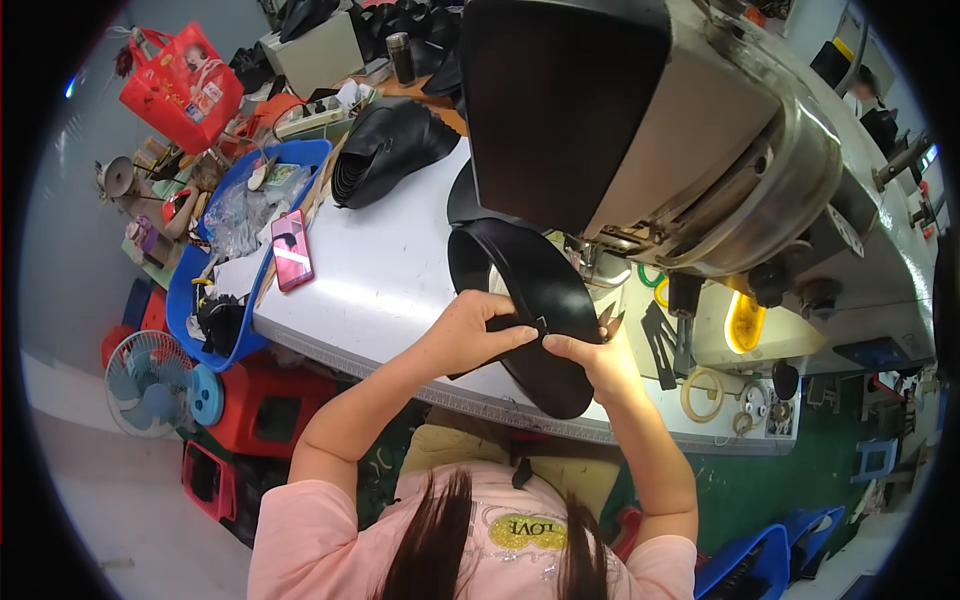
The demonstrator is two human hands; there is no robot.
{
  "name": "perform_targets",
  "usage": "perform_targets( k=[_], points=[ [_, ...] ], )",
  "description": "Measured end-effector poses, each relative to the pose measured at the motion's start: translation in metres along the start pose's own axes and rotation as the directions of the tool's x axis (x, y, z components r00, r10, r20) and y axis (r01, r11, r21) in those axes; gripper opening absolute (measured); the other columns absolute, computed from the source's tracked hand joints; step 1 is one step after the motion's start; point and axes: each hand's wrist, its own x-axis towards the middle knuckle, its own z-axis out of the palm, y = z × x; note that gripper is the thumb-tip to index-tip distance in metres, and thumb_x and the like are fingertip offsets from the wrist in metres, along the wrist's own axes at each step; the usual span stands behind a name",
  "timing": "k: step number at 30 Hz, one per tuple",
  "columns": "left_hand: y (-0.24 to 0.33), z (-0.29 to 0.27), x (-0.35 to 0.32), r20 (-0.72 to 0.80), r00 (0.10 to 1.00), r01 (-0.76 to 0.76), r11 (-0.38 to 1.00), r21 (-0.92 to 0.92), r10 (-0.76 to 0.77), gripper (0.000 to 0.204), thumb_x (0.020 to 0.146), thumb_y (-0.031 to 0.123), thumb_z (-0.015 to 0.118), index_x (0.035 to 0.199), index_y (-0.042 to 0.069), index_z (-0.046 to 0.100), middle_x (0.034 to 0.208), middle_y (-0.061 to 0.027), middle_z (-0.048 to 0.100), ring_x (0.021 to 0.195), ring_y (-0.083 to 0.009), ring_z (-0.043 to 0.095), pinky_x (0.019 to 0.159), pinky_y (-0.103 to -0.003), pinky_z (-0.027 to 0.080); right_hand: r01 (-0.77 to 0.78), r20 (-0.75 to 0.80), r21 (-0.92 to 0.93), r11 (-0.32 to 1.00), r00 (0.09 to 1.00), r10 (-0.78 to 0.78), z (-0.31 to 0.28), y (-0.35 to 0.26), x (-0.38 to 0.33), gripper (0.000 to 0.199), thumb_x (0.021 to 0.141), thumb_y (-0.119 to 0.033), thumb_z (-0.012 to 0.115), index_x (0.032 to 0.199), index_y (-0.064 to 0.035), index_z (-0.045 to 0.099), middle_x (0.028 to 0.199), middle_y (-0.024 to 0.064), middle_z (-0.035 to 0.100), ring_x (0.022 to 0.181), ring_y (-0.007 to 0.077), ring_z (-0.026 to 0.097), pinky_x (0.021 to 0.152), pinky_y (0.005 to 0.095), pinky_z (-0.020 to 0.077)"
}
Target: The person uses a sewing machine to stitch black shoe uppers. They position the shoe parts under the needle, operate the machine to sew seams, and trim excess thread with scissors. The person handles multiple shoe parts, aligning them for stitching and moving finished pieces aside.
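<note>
A curved black leather piece (548,285), bent into a loop, lies across the white table edge beneath the sewing machine's head (700,150). My left hand (468,335) pinches its folded edge, with the thumb on top and the fingers curled into the loop. Close beside that thumb, my right hand (598,362) grips the same piece, its thumb pressed on the leather near a small light spot on the edge. Pointed metal blades, like thread snips (611,322), stick out by my right hand; their handle is hidden.
A stack of black leather pieces (385,150) lies at the back left. A pink phone (292,250) rests by the blue bins (180,300). Dark flat strips (662,345) and a tape roll (703,395) sit right of my hands. A fan (150,385) stands at far left.
</note>
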Motion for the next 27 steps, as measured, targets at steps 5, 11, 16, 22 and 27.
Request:
perform_targets(
  k=[5, 11, 16, 22, 27],
  points=[
    [0.014, -0.009, 0.032, 0.096, 0.976, 0.198, 0.980, 0.003, -0.197, 0.021, 0.071, 0.016, 0.064, 0.082, -0.003, 0.062, 0.066, -0.0065, 0.061, 0.061, -0.0096, 0.053, 0.059, -0.024, 0.043, -0.087, -0.135, -0.095, 0.992, 0.988, 0.073, -0.007, -0.017, 0.005, 0.040, 0.064, -0.002, 0.067, 0.101, -0.0003, 0.051, 0.089, 0.0092, 0.058, 0.078, 0.0181, 0.058, 0.072, 0.0300, 0.0484],
    [0.004, -0.006, 0.066, 0.171, 0.963, 0.233, 0.960, -0.152, -0.207, 0.021, 0.069, 0.010, 0.066, 0.084, -0.004, 0.061, 0.072, -0.0057, 0.060, 0.068, -0.0110, 0.054, 0.065, -0.022, 0.043, 0.048, -0.154, -0.024, 0.999, 0.987, -0.051, -0.031, -0.008, 0.003, 0.034, 0.071, -0.015, 0.068, 0.097, 0.0022, 0.056, 0.087, 0.0096, 0.059, 0.077, 0.0155, 0.057, 0.068, 0.0269, 0.0471],
    [0.015, -0.013, 0.095, 0.239, 0.968, 0.144, 0.945, -0.292, -0.074, 0.033, 0.066, 0.005, 0.067, 0.098, -0.001, 0.057, 0.091, -0.0083, 0.059, 0.085, -0.0155, 0.054, 0.079, -0.024, 0.041, 0.112, -0.186, 0.157, 0.981, 0.979, -0.082, -0.025, -0.002, 0.006, 0.032, 0.072, -0.015, 0.067, 0.097, 0.0000, 0.052, 0.087, 0.0071, 0.056, 0.077, 0.0144, 0.054, 0.069, 0.0264, 0.0464],
    [0.034, -0.025, 0.101, 0.258, 0.962, 0.128, 0.981, -0.146, -0.087, 0.036, 0.065, 0.001, 0.068, 0.100, 0.001, 0.057, 0.092, -0.0086, 0.060, 0.085, -0.0163, 0.055, 0.082, -0.024, 0.040, 0.107, -0.323, 0.136, 0.985, 0.945, -0.058, -0.015, 0.004, 0.007, 0.025, 0.076, -0.012, 0.062, 0.094, -0.0004, 0.050, 0.078, 0.0068, 0.056, 0.064, 0.0128, 0.055, 0.054, 0.0244, 0.0464],
    [0.058, -0.028, 0.098, 0.230, 0.972, 0.033, 0.996, 0.079, -0.050, 0.053, 0.062, 0.001, 0.071, 0.110, 0.002, 0.048, 0.105, -0.0095, 0.053, 0.096, -0.0195, 0.051, 0.083, -0.028, 0.042, 0.106, -0.349, 0.145, 0.984, 0.936, -0.050, -0.011, 0.004, 0.005, 0.022, 0.076, -0.010, 0.060, 0.092, 0.0000, 0.048, 0.079, 0.0080, 0.056, 0.069, 0.0148, 0.058, 0.058, 0.0260, 0.0502]
  ],
)
